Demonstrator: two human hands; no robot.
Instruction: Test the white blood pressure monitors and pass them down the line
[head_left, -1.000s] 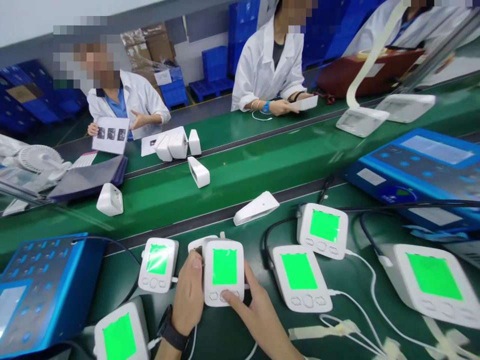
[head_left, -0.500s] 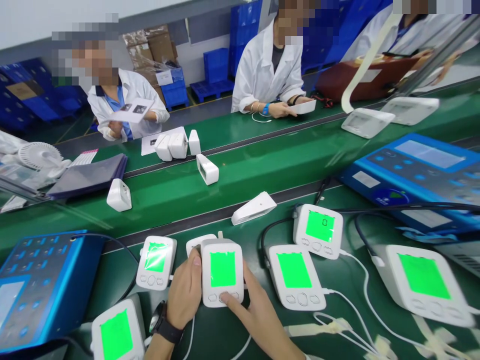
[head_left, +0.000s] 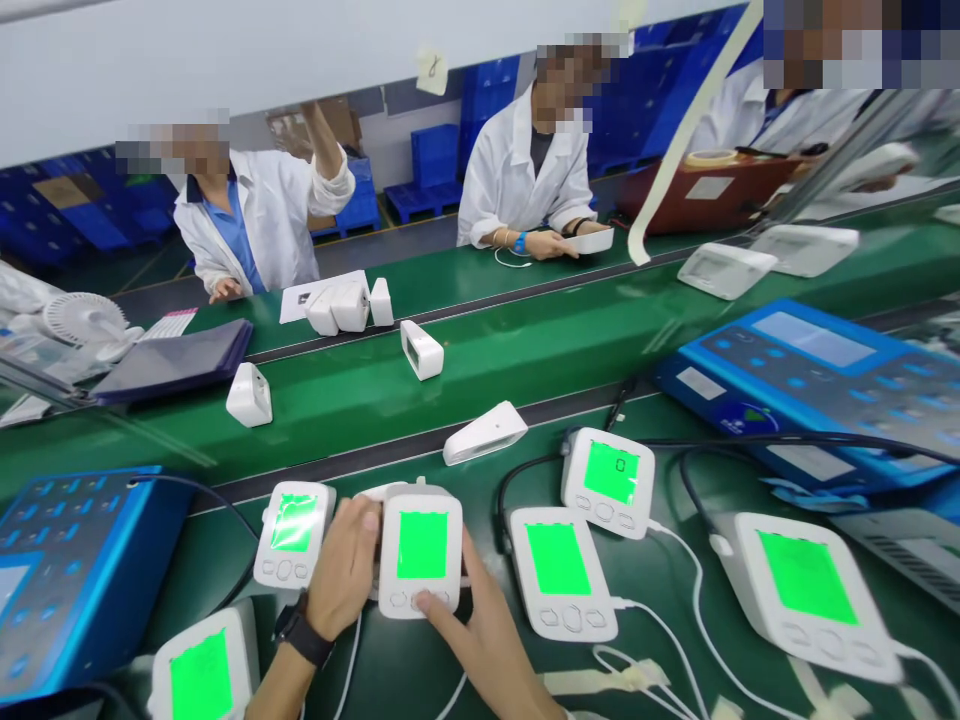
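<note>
Green-screened device (head_left: pixel 422 550) — gripped between curled left fingers (head_left: pixel 367 523) and right fingers (head_left: pixel 475 562) — right thumb (head_left: pixel 441 618) on its buttons (head_left: pixel 397 600).

stacked blue crates (head_left: pixel 491 100) | grey floor (head_left: pixel 416 234) | green belt (head_left: pixel 337 380) | white panel (head_left: pixel 225 60)

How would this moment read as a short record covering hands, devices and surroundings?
Left hand: at the left side of the white monitor
Right hand: thumb at a front button, fingers along its right side
Left wrist: black watch
Other green screens: five; one shows 0
Blue machines: one each side
Green belt: white housings on it
Co-workers: three visible, white coats
</note>
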